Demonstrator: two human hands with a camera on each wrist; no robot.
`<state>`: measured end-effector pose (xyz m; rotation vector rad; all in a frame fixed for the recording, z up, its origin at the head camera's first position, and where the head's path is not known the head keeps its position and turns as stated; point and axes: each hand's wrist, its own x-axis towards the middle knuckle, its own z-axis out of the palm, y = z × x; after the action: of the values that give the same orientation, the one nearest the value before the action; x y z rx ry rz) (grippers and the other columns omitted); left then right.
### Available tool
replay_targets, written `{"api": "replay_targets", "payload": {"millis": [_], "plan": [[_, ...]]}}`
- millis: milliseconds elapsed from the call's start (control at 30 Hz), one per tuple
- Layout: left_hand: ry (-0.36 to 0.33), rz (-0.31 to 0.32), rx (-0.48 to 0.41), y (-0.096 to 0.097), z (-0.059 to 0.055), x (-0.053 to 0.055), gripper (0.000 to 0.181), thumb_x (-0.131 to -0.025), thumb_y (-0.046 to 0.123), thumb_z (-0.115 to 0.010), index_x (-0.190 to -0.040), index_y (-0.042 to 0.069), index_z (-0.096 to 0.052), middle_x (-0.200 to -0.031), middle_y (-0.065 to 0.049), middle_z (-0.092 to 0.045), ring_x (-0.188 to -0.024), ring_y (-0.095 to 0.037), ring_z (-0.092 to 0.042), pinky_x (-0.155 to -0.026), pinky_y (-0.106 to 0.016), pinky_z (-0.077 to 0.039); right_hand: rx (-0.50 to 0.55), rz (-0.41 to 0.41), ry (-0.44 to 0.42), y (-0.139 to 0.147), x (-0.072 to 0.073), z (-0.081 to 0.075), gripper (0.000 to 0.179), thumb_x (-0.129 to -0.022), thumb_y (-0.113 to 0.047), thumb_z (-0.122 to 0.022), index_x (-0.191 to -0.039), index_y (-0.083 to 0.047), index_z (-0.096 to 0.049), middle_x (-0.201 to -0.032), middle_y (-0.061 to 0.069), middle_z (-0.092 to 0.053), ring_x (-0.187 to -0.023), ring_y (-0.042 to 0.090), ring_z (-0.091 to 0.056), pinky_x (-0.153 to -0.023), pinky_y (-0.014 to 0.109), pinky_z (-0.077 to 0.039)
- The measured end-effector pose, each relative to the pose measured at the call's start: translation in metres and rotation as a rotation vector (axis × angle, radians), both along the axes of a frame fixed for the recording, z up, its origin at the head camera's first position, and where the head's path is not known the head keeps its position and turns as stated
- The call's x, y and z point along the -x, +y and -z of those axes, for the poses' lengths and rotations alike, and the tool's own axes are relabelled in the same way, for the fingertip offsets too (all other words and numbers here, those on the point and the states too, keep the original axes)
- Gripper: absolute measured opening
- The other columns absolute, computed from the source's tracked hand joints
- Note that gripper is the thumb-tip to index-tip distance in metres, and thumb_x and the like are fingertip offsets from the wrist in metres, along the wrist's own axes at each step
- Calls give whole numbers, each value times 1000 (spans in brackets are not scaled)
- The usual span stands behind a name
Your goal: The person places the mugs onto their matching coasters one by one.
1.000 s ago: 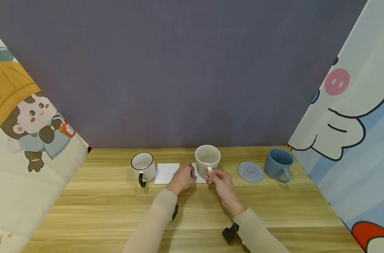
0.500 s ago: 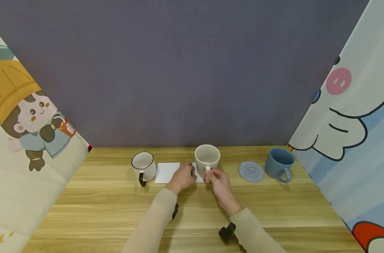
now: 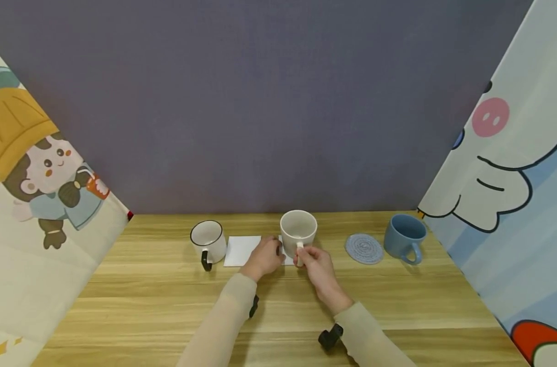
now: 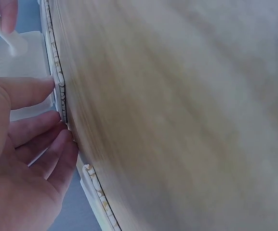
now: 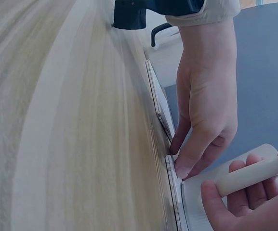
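Note:
A white mug (image 3: 298, 228) stands upright over the right-hand white square coaster (image 3: 288, 260), its handle facing the person. The right hand (image 3: 320, 270) pinches that handle (image 5: 249, 175) between thumb and fingers. Bent over the table, the left hand (image 3: 263, 259) holds the left edge of the same coaster, thumb on its top and the other fingertips at its side and down at the table, as the left wrist view shows. A second white square coaster (image 3: 240, 251) lies just left of this hand, across a narrow gap. Both coasters have a patterned edge (image 4: 100, 197).
A white mug with black rim and handle (image 3: 208, 242) stands at the left coaster's side. To the right lie a round grey-blue woven coaster (image 3: 364, 249) and a blue mug (image 3: 404, 238). A dark panel (image 3: 278, 112) rises behind the wooden table (image 3: 177, 316).
The right hand has shifted the white mug slightly left over the coaster, and its handle has turned a little the same way. The left hand keeps its place.

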<state>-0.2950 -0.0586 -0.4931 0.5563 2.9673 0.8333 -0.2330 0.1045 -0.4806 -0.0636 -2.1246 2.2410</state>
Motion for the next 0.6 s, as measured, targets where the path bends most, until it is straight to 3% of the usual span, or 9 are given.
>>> {"api": "replay_targets", "payload": {"millis": [200, 367, 600], "plan": [[-9, 2, 1, 1, 0, 0, 10, -88, 10, -75, -86, 5, -67, -110, -10, -63, -107, -30, -58, -88, -45, -52, 1, 9, -1, -2, -1, 0, 23, -99, -11, -63, -92, 10, -66, -77, 4, -65, -77, 16, -58, -77, 35, -53], [12, 13, 7, 0, 0, 0, 10, -87, 10, -75, -85, 4, -67, -107, -10, -63, -103, -30, -59, -86, -44, -52, -1, -19, 6, 2, -2, -1, 24, -100, -10, -62, -97, 13, -65, -84, 8, -68, -82, 17, -61, -85, 43, -55], [-3, 11, -6, -1, 2, 3, 12, -88, 12, -76, -93, 2, -70, -111, -11, -64, -105, -30, -59, -89, -45, -52, -187, -44, 72, 17, -6, -2, 22, -98, -5, -63, -108, 14, -66, -99, 19, -69, -88, 25, -67, -84, 46, -59]]}}
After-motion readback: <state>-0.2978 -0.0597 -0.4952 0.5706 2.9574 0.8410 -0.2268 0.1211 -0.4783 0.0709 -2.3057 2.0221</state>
